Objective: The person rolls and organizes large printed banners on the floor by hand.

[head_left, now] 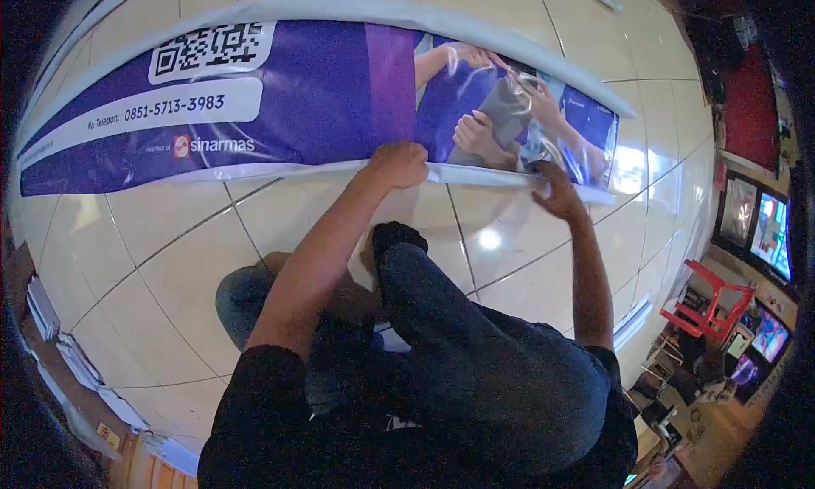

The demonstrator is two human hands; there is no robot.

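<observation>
A long purple vinyl banner (323,90) lies across the floor in front of me, printed with a QR code, a phone number and a photo of hands. Its long edges are white, and the far one looks rolled or folded over. My left hand (399,165) is closed on the near white edge, about midway along it. Further right, my right hand (558,193) is at the same edge, near the photo print. Its fingertips lie over the banner while the thumb stands apart below the edge.
Glossy cream tiles (170,277) make up the floor, where I sit with my legs bent close to the banner. To the right are a red plastic stool (709,302) and lit screens (770,234). Stacked white sheets (81,370) line the left side.
</observation>
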